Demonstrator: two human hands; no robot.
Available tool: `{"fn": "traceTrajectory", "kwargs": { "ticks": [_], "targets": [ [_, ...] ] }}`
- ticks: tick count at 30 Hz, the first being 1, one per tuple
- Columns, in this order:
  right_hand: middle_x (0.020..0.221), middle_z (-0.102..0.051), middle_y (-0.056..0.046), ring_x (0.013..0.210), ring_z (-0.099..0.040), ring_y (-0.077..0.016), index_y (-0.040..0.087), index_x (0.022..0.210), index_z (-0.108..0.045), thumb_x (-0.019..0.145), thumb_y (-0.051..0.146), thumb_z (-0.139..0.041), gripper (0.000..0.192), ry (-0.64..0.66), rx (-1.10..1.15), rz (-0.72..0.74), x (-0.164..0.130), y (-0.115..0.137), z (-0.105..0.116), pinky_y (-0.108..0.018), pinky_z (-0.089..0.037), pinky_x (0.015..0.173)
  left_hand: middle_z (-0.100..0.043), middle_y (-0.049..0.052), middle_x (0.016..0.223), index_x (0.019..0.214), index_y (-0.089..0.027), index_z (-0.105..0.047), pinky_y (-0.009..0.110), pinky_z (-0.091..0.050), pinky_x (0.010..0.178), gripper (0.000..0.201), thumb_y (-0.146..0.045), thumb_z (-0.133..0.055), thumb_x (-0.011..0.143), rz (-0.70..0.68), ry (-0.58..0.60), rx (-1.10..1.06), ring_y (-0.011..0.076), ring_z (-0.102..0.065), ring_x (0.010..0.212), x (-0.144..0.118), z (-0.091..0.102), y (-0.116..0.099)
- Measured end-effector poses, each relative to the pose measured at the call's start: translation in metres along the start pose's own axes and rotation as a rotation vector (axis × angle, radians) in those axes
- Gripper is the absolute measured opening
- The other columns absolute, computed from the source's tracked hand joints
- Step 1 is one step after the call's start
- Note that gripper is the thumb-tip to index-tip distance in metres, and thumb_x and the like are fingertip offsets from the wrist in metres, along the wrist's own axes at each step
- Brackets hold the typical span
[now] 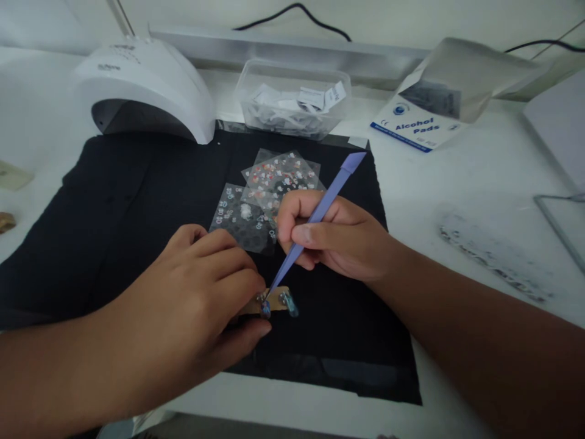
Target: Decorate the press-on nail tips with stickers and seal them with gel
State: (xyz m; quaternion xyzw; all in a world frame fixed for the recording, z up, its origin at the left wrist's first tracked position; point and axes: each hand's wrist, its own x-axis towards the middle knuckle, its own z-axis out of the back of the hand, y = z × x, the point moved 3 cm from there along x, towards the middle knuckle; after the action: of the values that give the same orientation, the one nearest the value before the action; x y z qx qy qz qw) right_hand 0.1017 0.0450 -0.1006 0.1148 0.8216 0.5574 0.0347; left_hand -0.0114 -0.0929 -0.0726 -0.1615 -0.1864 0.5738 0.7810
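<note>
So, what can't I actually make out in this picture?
All in the head view:
Tan strip, left end: hidden by the left hand.
Purple tool, tip: too small to judge contact.
Clear patterned sheets, lower right part: behind the right hand.
White dome, inside: lost in shadow.
Alcohol Pads box, fine print: too small, blurred.
Pale object, far right: cut off by the picture's edge.

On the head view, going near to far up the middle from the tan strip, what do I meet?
Tan strip → printed clear sheets → clear tub → black cable. The left hand, right hand and purple tool overlap parts of this line, so they are left out.
</note>
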Motion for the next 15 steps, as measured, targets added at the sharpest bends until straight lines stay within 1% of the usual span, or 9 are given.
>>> {"fn": "traceTrajectory", "kwargs": {
  "ticks": [7,10,13,15],
  "targets": [
    [0.059,-0.048,0.008,0.046,-0.044,-0.0027,0.012,0.082,-0.058,0.087,0.014,-0.058,0.005,0.014,0.001,0.005,-0.001,0.0,0.0,-0.014,-0.029,0.042,-0.067,0.001,0.084,0.089,-0.021,-0.066,0.045,-0.036,0.079,0.007,-0.026,-0.062,0.09,0.016,-0.008,-0.005,0.0233,-0.058,0.085,-0.001,0.002,0.0],
    [0.06,-0.048,0.008,0.046,-0.044,-0.0027,0.012,0.082,-0.058,0.086,0.013,-0.058,0.004,0.01,0.01,0.0,0.0,0.0,0.0,-0.015,-0.029,0.042,-0.067,0.002,0.086,0.092,-0.02,-0.066,0.046,-0.037,0.08,0.009,-0.028,-0.066,0.086,0.025,-0.052,-0.013,0.0238,-0.058,0.085,0.0,0.007,0.0],
    [0.06,-0.048,0.007,0.046,-0.045,-0.0029,0.012,0.081,-0.058,0.086,0.014,-0.058,0.005,0.0,0.003,-0.008,0.0,0.0,0.0,-0.015,-0.03,0.042,-0.067,0.003,0.089,0.092,-0.019,-0.066,0.046,-0.039,0.079,0.01,-0.026,-0.067,0.085,-0.042,-0.084,-0.026,0.0238,-0.057,0.086,0.0,0.012,-0.004],
    [0.06,-0.048,0.008,0.047,-0.045,-0.003,0.013,0.081,-0.058,0.085,0.013,-0.057,0.005,-0.009,-0.008,-0.018,0.0,0.0,0.0,-0.014,-0.03,0.042,-0.067,0.004,0.094,0.095,-0.019,-0.066,0.044,-0.039,0.077,0.01,-0.024,-0.065,0.087,-0.119,-0.054,-0.023,0.0235,-0.056,0.087,-0.002,0.013,-0.007]
  ]
}}
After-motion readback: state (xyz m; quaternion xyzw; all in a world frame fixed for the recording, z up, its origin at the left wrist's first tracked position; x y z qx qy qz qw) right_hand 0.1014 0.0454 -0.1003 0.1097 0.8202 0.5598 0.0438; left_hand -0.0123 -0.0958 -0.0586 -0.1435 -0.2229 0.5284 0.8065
